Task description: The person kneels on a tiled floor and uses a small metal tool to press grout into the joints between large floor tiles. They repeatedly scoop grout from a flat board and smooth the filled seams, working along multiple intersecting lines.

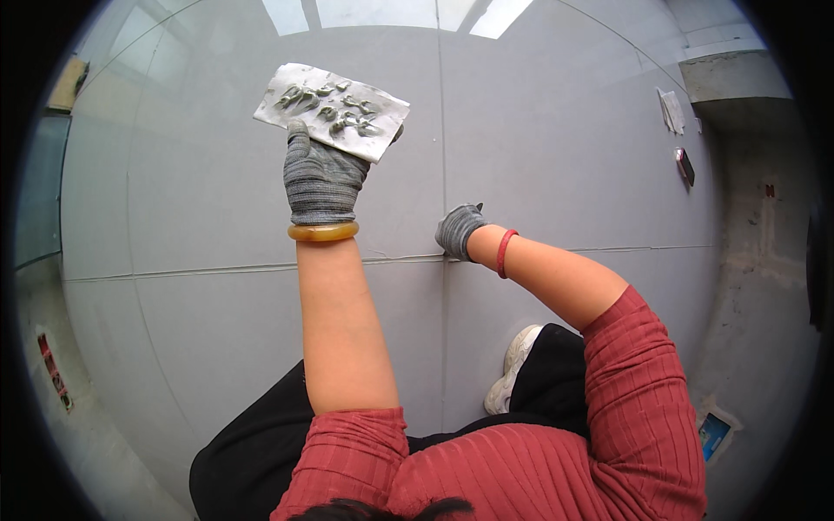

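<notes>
My left hand [326,181], in a grey knit glove, grips a white sheet [276,90] that looks like paper or thin card. Dabs of grey-green paste [360,124] lie on top of the sheet. The thumb presses on its near edge, and the other fingers are mostly hidden underneath. Over the crossing of the floor joints, my right hand [459,233] is closed, in the same kind of glove. Its fingertips point down at the joint [415,259], and whatever they hold is hidden. A small dark tip shows above that hand.
Large glossy grey tiles [556,122] cover the floor, with thin joints between them. At the far right lie a phone-like dark object [685,167] and some white paper [671,111]. Bare walls rise on both sides. My white shoe [512,369] rests near the right hand.
</notes>
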Demonstrator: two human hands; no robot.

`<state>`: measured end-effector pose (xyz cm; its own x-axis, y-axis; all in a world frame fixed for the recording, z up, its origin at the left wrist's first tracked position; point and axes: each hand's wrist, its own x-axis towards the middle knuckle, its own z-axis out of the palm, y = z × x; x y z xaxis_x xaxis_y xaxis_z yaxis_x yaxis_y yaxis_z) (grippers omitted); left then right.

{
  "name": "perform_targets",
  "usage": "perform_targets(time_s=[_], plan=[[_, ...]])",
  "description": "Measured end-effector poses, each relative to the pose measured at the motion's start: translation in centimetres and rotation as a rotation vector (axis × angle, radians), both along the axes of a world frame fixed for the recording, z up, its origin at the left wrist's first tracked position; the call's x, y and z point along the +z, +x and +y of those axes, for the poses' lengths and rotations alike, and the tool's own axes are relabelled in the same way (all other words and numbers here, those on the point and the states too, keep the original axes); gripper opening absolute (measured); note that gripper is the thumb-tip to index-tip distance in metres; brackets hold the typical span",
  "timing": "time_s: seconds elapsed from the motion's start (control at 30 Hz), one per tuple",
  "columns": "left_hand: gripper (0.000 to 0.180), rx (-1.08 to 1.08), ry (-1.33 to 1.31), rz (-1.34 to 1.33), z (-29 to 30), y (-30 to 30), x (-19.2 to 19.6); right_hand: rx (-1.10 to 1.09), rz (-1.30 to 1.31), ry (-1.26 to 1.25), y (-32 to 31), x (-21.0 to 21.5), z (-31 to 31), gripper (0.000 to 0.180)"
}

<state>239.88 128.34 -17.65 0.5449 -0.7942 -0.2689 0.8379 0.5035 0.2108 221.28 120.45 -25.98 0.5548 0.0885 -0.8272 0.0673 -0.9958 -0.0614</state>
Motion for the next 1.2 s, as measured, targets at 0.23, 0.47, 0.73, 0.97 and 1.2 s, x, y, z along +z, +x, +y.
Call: perform_targets(time_s=[0.23, 0.47, 0.73, 0.97, 1.2], plan=[[0.058, -0.005, -0.016, -0.039, 0.0, 0.1, -0.3, -0.044, 0.03, -0.017, 0.1, 0.3, 0.3, 0.019], [0.058, 0.026, 0.013, -0.049, -0.1, -0.1, 0.1, -0.067, 0.042, -0.026, 0.0, 0.9, -0.6, 0.018], [0.056, 0.061, 0.067, -0.023, -0.2, -0.4, 0.8, -0.114, 0.009, -0.089, 1.4, 2.8, -2.1, 0.023], [0.058, 0.037, 0.074, 0.012, -0.1, -0.8, 1.5, -0.119, -0.024, -0.133, 3.7, 4.5, -5.7, 0.026], [0.059, 0.081, 0.17, 0.02, 0.0, -1.1, 2.8, -0.042, -0.093, -0.191, 7.3, 6.9, -11.5, 0.025]])
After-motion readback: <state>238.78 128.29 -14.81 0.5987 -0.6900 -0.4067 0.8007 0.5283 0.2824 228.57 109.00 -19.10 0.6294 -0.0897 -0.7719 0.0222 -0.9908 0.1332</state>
